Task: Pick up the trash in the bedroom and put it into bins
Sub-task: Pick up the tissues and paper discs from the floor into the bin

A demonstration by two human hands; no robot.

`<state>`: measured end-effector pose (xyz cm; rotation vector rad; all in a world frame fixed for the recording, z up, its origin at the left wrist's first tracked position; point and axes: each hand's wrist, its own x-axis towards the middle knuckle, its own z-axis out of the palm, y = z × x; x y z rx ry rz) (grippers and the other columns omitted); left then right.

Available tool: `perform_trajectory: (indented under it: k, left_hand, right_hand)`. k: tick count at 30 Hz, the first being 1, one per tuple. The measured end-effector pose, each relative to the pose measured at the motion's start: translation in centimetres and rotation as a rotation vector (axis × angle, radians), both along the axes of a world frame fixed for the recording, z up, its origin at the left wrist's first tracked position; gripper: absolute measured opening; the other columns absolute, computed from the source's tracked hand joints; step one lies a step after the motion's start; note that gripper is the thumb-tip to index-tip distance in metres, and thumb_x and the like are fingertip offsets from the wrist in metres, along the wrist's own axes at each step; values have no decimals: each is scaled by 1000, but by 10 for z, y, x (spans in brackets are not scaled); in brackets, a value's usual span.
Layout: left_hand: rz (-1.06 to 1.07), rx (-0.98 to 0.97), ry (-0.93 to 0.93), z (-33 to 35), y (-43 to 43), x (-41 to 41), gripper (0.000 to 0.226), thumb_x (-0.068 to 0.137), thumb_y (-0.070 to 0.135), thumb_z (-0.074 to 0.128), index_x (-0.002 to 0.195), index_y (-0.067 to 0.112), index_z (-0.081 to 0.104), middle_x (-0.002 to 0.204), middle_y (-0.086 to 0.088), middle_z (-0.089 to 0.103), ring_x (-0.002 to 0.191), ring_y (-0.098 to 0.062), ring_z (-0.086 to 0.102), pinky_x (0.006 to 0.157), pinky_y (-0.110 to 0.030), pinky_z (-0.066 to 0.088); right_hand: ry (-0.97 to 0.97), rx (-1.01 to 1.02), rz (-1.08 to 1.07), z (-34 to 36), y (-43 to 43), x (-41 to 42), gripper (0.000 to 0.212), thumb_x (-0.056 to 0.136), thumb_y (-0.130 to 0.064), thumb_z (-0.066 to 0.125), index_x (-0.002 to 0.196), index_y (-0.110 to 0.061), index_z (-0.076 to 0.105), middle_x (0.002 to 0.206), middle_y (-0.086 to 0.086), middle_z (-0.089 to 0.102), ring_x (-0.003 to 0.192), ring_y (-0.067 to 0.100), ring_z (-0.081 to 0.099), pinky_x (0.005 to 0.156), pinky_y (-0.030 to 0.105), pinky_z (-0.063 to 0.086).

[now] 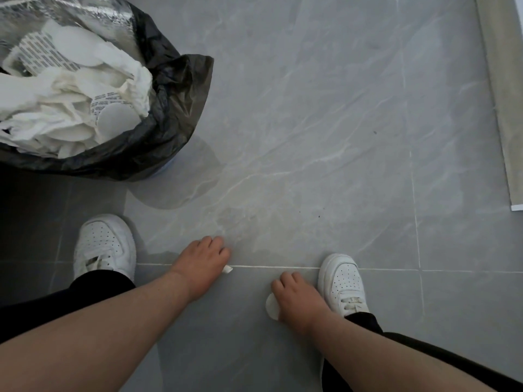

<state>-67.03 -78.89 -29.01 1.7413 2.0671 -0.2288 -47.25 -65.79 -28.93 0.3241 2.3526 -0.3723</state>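
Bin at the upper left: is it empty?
No, the black-lined bin is heaped to its rim with white paper trash.

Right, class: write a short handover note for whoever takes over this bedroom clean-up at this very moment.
Left hand: fingers curled on a small white paper scrap, down at the grey tiled floor.
Right hand: fingers curled over a round white paper disc, beside the white right shoe.
Done: the black-lined bin, ahead on the left, already holds crumpled white paper trash.
Left: lift both pieces and drop them into that bin.
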Motion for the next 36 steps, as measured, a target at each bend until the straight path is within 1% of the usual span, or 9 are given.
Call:
perform_trajectory:
  k: [4, 10, 13, 16, 20, 22, 25, 29, 36]
  left_hand:
    - [6, 19, 38, 0, 2, -3, 43, 27, 6, 79, 63, 17, 59, 67, -6, 55, 55, -24, 55, 47, -25, 42]
    - [29, 37, 68, -8, 3, -5, 40, 31, 6, 80, 62, 15, 56, 66, -6, 54, 56, -25, 53, 49, -26, 40]
    - [67, 56, -8, 1, 11, -5, 33, 50, 10, 77, 76, 15, 58, 80, -6, 58, 75, -27, 57, 61, -29, 42]
    - [353, -86, -223, 6, 22, -11, 13, 81, 18, 56, 88, 20, 46, 103, -5, 56, 101, -26, 51, 75, -32, 36]
    - [905, 17, -681, 24, 49, -28, 19, 77, 21, 70, 83, 15, 53, 80, 0, 58, 76, -19, 57, 57, -27, 40]
    - [1049, 62, -910, 45, 69, -40, 19, 76, 13, 73, 89, 10, 59, 82, -5, 63, 71, -16, 60, 57, -25, 47]
    - [1122, 67, -1203, 91, 98, -64, 24, 82, 8, 69, 104, 7, 60, 93, -10, 67, 75, -17, 65, 56, -27, 54]
    - [950, 68, -1240, 167, 123, -99, 17, 87, 13, 65, 103, 14, 61, 86, 2, 68, 73, -7, 62, 54, -18, 48]
    - [829, 201, -1054, 272, 93, -176, 9, 85, 9, 66, 94, 10, 62, 85, -9, 67, 77, -20, 64, 68, -33, 54]
  right_hand:
    - [-46, -44, -47, 2, 2, 0, 44, 79, -12, 56, 121, -8, 44, 119, 17, 49, 110, 34, 47, 83, 41, 44]
    - [-102, -132, -277, 1, 4, -10, 34, 83, -23, 59, 113, -9, 54, 123, 13, 46, 118, 31, 43, 93, 37, 42]
    - [-65, -218, -548, 4, 10, -24, 28, 80, -32, 66, 101, -17, 56, 116, 9, 59, 110, 27, 55, 88, 31, 43]
    - [26, -279, -754, 8, 24, -48, 33, 74, -34, 76, 96, -20, 55, 105, 5, 62, 96, 22, 57, 82, 28, 43]
    - [186, -432, -977, 28, 47, -88, 32, 73, -21, 79, 94, -11, 58, 91, 7, 59, 76, 24, 61, 66, 43, 59]
    - [248, -564, -1106, 46, 61, -108, 25, 77, -11, 76, 93, -9, 57, 87, 8, 58, 66, 20, 59, 52, 34, 58]
    - [358, -675, -1201, 85, 83, -138, 26, 80, -9, 74, 101, -9, 58, 91, 11, 64, 65, 19, 63, 54, 30, 58]
    - [476, -743, -1222, 146, 108, -174, 31, 80, -13, 75, 105, -10, 58, 98, 13, 69, 74, 23, 68, 65, 38, 62]
    - [633, -843, -1146, 230, 104, -242, 26, 91, -9, 58, 117, -8, 53, 106, 14, 62, 71, 21, 63, 55, 28, 56]
